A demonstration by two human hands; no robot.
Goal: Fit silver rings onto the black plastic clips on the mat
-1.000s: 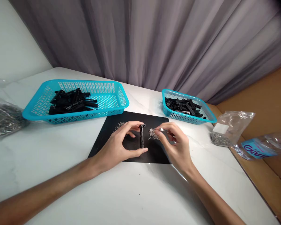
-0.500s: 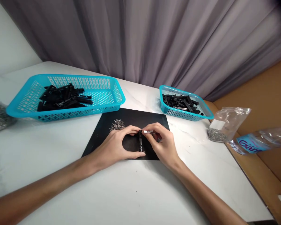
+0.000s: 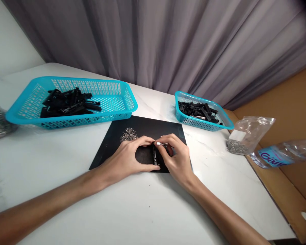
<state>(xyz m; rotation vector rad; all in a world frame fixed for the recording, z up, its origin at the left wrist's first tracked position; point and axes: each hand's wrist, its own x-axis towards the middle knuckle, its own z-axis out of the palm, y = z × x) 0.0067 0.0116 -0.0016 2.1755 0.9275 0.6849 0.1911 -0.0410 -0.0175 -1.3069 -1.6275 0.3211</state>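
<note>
Right hand (image 3: 177, 158) has moved in to black part (image 3: 154, 156). Left basket (image 3: 113, 103), right basket (image 3: 199, 124): black pieces (image 3: 71, 101) piled. Right hand pinches white-tipped tool (image 3: 159, 143); left hand (image 3: 129, 156), spread wide, grips part's ends over mat (image 3: 153, 125).

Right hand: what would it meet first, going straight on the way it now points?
The bare right hand would probably first meet the far end of the slim black plastic-looking part held in the left hand; whether they touch is unclear.
</note>
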